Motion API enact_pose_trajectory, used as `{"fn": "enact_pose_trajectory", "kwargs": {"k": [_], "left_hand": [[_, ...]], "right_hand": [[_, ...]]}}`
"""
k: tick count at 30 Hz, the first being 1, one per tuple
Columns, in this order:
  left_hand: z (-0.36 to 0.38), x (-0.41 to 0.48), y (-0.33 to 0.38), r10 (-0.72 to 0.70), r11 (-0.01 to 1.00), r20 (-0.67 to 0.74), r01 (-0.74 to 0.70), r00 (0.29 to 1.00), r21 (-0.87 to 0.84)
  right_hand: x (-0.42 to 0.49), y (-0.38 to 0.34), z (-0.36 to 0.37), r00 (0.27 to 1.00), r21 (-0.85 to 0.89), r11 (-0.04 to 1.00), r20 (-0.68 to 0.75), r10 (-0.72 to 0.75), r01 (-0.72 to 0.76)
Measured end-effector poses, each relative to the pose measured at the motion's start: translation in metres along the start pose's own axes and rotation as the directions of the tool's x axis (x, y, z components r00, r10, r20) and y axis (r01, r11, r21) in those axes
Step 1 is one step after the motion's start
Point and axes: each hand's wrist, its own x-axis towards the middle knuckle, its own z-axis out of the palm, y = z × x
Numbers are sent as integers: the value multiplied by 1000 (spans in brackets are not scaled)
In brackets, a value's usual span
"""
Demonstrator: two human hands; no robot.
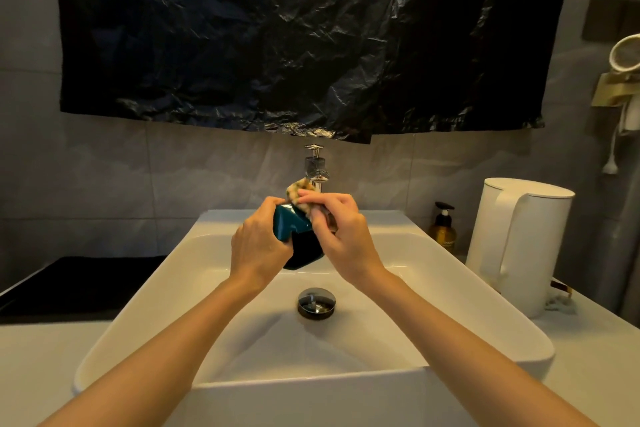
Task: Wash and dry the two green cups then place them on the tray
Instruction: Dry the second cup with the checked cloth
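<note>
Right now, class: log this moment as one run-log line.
stage: washing | left hand: holds green cup above sink | right hand: rubs sponge on cup | second cup, tray: not identifiable

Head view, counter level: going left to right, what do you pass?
Black tray → left hand → green cup, held over the sink → right hand with a cloth → amber pump bottle → white kettle.

Label on the amber pump bottle (443, 231) — too blurred to read.
</note>
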Motion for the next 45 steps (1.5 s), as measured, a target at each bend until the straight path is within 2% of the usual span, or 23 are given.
{"fn": "enact_pose_trajectory", "kwargs": {"k": [4,8,10,12,14,16,19,23,27,29,32,35,39,41,44,45], "left_hand": [[-2,6,-2,-113,976,-98,92,989,-197],[-5,10,1,-218,889,-113,149,969,-433],[-6,10,3,-228,858,-103,150,968,-491],[-7,8,4,-206,844,-95,128,974,-521],[-6,6,7,-178,834,-75,110,981,-540],[-3,2,11,-140,831,-42,94,989,-548],[3,-1,15,-107,837,17,99,994,-538],[8,2,12,-106,843,123,155,987,-515],[14,-3,9,1,960,118,32,993,-279],[17,-5,10,-39,987,96,54,995,-150],[16,-3,7,-97,992,59,102,994,-76],[12,-2,5,-125,990,56,128,991,-56],[7,3,1,-170,985,33,171,985,1],[6,4,0,-188,982,36,188,981,9],[5,5,-2,-230,973,49,231,972,-9],[5,5,-2,-235,972,50,235,971,-7]], "right_hand": [[0,10,-5,981,96,977,-12,191,-189],[-2,4,-3,948,260,912,93,304,-318],[-3,1,1,950,288,906,138,281,-310],[-4,3,3,970,169,959,132,206,-226],[-3,7,4,982,107,978,70,173,-180],[-2,7,3,977,101,973,-15,211,-208],[-1,6,-1,973,-40,976,-100,209,-214],[2,12,-10,990,-302,948,-125,70,-105],[0,16,-12,998,-488,872,-3,-57,48],[-2,15,-9,992,-542,831,50,-118,126],[-3,13,-3,982,-550,814,86,-167,187],[-6,8,4,965,-470,843,139,-222,262],[-6,5,10,903,-431,796,268,-336,425],[-5,9,7,910,-411,815,260,-324,407],[-6,12,3,956,-407,866,170,-241,290],[-7,11,4,952,-418,856,167,-257,304]]}}
